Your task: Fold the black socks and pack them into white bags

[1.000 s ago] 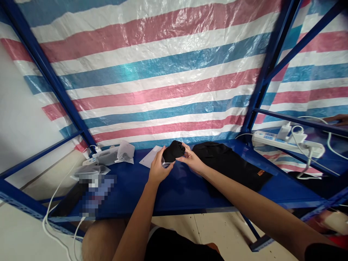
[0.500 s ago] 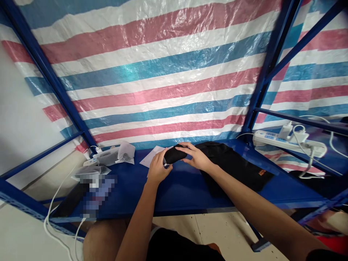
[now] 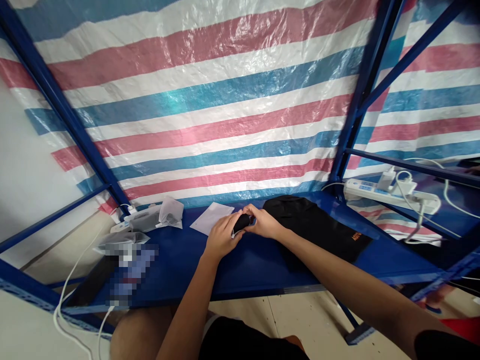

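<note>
Between my two hands is a small black cloth-like bundle (image 3: pixel 241 224) with a thin pale edge along its underside; I cannot make out its exact kind. My left hand (image 3: pixel 222 235) wraps round its left end, thumb below and fingers on top. At its right end, my right hand (image 3: pixel 261 222) pinches it with the fingertips. Both hands hover over the blue shelf (image 3: pixel 255 270). A flat white plastic bag (image 3: pixel 210 218) lies just behind my left hand. Right of my right hand, a black garment (image 3: pixel 318 225) with orange lettering is spread out.
Several clear-bagged items (image 3: pixel 170 212) sit at the back left, near a blurred-out patch (image 3: pixel 135 270) and a white cable (image 3: pixel 62 300). A white power strip (image 3: pixel 392 194) with plugs is at the right. Blue frame posts (image 3: pixel 352 95) and a striped tarp (image 3: pixel 225 110) enclose the shelf.
My right hand has moved in closer and lower, its spread fingers now closed on the bundle's right end. The bundle looks smaller and more covered by my hands. The view has shifted slightly.
</note>
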Motion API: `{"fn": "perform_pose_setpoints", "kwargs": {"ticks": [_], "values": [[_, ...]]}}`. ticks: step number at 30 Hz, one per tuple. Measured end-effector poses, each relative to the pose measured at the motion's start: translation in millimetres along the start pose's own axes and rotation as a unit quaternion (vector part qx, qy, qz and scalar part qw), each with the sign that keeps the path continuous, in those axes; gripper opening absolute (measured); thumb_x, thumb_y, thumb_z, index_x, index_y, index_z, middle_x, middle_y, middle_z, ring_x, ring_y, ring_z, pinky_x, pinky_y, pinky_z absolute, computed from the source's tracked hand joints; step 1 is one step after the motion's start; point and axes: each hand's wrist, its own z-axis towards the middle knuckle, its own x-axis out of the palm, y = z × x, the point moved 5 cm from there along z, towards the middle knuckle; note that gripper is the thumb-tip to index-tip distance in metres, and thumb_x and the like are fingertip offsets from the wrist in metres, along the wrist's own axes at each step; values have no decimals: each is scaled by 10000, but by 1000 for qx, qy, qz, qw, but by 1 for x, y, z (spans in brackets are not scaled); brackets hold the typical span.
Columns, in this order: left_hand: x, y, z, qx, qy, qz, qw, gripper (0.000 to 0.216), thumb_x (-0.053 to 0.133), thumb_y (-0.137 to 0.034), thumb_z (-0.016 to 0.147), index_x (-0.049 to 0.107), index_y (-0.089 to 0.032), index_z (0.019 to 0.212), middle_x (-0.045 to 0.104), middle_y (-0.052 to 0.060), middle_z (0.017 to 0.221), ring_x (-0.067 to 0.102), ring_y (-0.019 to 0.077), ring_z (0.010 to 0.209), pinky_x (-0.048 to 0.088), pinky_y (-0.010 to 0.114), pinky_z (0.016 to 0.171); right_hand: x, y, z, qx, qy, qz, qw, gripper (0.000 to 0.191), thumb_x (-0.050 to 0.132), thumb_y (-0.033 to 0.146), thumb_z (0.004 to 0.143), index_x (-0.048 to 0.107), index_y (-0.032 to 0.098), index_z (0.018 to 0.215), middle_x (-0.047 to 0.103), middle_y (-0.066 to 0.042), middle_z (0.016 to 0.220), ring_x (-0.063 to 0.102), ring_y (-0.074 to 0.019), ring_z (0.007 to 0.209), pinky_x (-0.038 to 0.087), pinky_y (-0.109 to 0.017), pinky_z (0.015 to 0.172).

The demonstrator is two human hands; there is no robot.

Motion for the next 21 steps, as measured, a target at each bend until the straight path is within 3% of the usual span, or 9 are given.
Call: {"fn": "perform_pose_setpoints", "kwargs": {"ticks": [3, 6, 8, 11, 14, 17, 21], "values": [[-2, 4, 0, -37, -6, -14, 999, 711, 629, -417, 1059, 329, -309, 1695, 501, 88, 1671, 515, 290, 1522, 480, 461, 1247, 3, -2, 1, -13, -26, -8, 1000, 442, 851, 252, 790, 672, 288, 1192, 786, -14, 1144, 757, -239, 929, 605, -377, 853], [-4, 12, -2, -74, -22, -39, 996, 750, 664, -454, 1041, 328, -305, 1694, 435, 92, 1716, 460, 283, 1564, 471, 451, 1259, 1, 3, 4, -65, -32, -34, 997, 450, 869, 307, 832, 708, 301, 1253, 746, -63, 1316, 718, -296, 1163, 601, -468, 995], [-2, 16, -4, -68, -30, -43, 996, 662, 653, -436, 1051, 412, -314, 1656, 480, 80, 1688, 486, 279, 1547, 455, 470, 1275, -3, 7, 5, -93, -43, -59, 993, 496, 860, 356, 869, 715, 332, 1342, 693, -82, 1401, 652, -325, 1293, 573, -525, 1080], [3, 26, -5, -85, -52, -32, 995, 547, 654, -436, 1049, 551, -303, 1570, 572, 80, 1615, 520, 306, 1520, 458, 524, 1271, -6, 11, 2, -111, -54, -84, 989, 521, 818, 411, 923, 699, 372, 1429, 668, -90, 1360, 634, -332, 1286, 570, -544, 1103], [6, 34, -5, -109, -62, -34, 991, 481, 616, -436, 1069, 608, -289, 1527, 658, 80, 1523, 579, 308, 1468, 516, 533, 1222, -8, 15, -2, -119, -65, -89, 987, 518, 749, 401, 983, 653, 380, 1492, 651, -99, 1371, 622, -336, 1286, 571, -559, 1106], [4, 33, -4, -91, -76, -50, 992, 399, 514, -390, 1116, 662, -283, 1471, 689, 55, 1486, 632, 272, 1415, 524, 514, 1219, -7, 23, -6, -141, -66, -84, 984, 504, 695, 350, 1020, 619, 394, 1517, 646, -88, 1443, 583, -343, 1362, 525, -614, 1154], [-4, 30, -5, -94, -113, -56, 988, 402, 421, -364, 1139, 709, -278, 1407, 743, 33, 1401, 694, 242, 1328, 526, 500, 1221, -4, 34, -6, -168, -50, -92, 980, 503, 741, 374, 997, 640, 338, 1488, 706, -91, 1420, 482, -359, 1509, 450, -648, 1223]]}}
